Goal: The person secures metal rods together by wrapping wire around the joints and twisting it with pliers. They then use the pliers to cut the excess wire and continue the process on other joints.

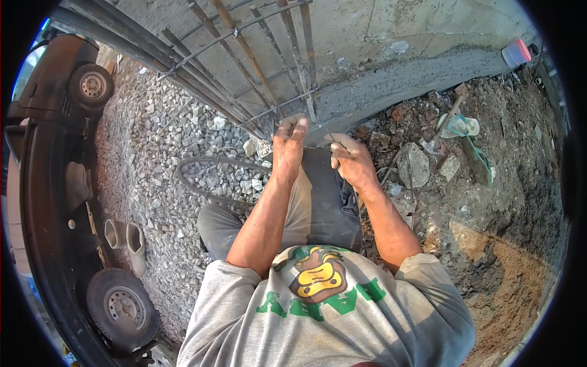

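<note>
The left hand is held up at the foot of the steel bars, its fingers curled over and its thumb beside them; whether anything sits inside the curl, I cannot tell. The right hand, just beside it, is partly closed, its thumb hidden and its bent fingertips gripping a thin dark wire. The bars stand ahead of the person, their lower ends by the left hand; they are long, round and rough, some dark grey, some rusty brown, and thinner crossbars run over them. Behind them rises a stained concrete wall, with a smooth grey ledge along its base. Pale, angular gravel covers the ground to the left, and one dark, narrow loop lies on it. To the right is brown, crumbly soil, with two larger pale rocks, one tool with a stick-like handle, and some thin green plastic. One pink and white tub sits at the far end of the ledge. On the left, one dark truck shows two wheels, and two tan boots stand on the gravel between them.
</note>
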Demonstrator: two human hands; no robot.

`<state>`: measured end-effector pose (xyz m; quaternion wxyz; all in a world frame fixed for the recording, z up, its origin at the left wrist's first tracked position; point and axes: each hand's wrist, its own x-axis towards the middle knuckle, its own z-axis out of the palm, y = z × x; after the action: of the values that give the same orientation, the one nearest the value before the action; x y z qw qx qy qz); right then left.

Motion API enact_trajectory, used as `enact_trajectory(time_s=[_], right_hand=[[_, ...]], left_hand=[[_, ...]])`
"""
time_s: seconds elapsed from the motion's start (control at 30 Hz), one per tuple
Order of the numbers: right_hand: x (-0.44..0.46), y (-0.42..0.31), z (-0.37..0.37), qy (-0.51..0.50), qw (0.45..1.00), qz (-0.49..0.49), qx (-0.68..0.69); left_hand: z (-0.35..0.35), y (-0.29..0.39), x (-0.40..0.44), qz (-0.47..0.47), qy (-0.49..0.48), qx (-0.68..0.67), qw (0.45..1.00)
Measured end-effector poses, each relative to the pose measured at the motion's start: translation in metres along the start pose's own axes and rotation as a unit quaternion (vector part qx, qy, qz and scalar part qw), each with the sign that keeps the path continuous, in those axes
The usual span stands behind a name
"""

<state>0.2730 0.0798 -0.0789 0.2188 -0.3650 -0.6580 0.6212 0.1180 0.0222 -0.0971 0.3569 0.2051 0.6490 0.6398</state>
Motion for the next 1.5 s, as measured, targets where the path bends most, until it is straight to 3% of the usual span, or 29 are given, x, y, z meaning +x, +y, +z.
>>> enact_trajectory(time_s=[0.03,0.07,0.17,0.23,0.4,0.47,0.57,0.8,0.97,1.1,1.2,1.27,1.3,1.37,1.4,1.47,1.5], right_hand=[[0.008,0.015,-0.004,0.032,0.996,-0.075,-0.046],[0.016,0.027,-0.011,0.054,0.997,-0.012,0.051],[0.030,0.004,-0.039,0.028,1.000,0.011,-0.005],[0.052,0.000,-0.052,0.018,0.970,-0.048,-0.238],[0.099,-0.021,-0.064,-0.004,0.941,-0.030,-0.336],[0.114,-0.036,-0.061,-0.009,0.901,0.001,-0.434],[0.139,-0.028,-0.049,-0.028,0.877,-0.073,-0.475],[0.162,-0.027,-0.049,-0.098,0.881,-0.147,-0.440],[0.152,-0.020,-0.058,-0.010,0.834,-0.321,-0.448],[0.152,-0.020,-0.066,0.009,0.829,-0.307,-0.467],[0.144,-0.020,-0.065,0.051,0.828,-0.269,-0.490],[0.135,-0.029,-0.052,0.119,0.877,-0.181,-0.429],[0.139,-0.028,-0.047,0.120,0.876,-0.182,-0.430],[0.148,-0.020,-0.035,0.128,0.931,-0.150,-0.308],[0.149,-0.018,-0.030,0.124,0.931,-0.153,-0.307],[0.149,-0.016,-0.019,0.110,0.976,-0.141,-0.124],[0.149,-0.015,-0.016,0.107,0.976,-0.143,-0.124]], left_hand=[[0.000,0.000,0.005,-0.004,-0.005,0.009,1.000],[0.001,0.000,0.012,-0.005,-0.007,0.011,1.000],[0.005,0.005,0.026,0.008,-0.044,0.006,0.999],[0.013,0.003,0.035,-0.009,-0.043,-0.045,0.998],[0.018,-0.003,0.061,-0.087,-0.054,-0.138,0.985],[0.017,-0.002,0.063,-0.094,-0.057,-0.146,0.983],[0.018,0.005,0.065,-0.101,-0.050,-0.138,0.984],[0.026,-0.009,0.059,-0.065,0.032,-0.114,0.991],[0.025,-0.020,0.064,-0.036,0.068,-0.038,0.996],[0.026,-0.028,0.065,0.022,0.091,-0.006,0.996],[0.029,-0.023,0.061,0.011,0.113,0.027,0.993],[0.032,-0.023,0.056,0.014,0.123,-0.004,0.992],[0.033,-0.023,0.052,0.015,0.134,-0.033,0.990],[0.028,-0.024,0.042,0.006,0.134,-0.014,0.991],[0.024,-0.023,0.036,-0.001,0.133,0.006,0.991],[0.020,-0.012,0.020,0.008,0.125,-0.004,0.992],[0.019,-0.008,0.013,0.015,0.112,-0.015,0.994]])
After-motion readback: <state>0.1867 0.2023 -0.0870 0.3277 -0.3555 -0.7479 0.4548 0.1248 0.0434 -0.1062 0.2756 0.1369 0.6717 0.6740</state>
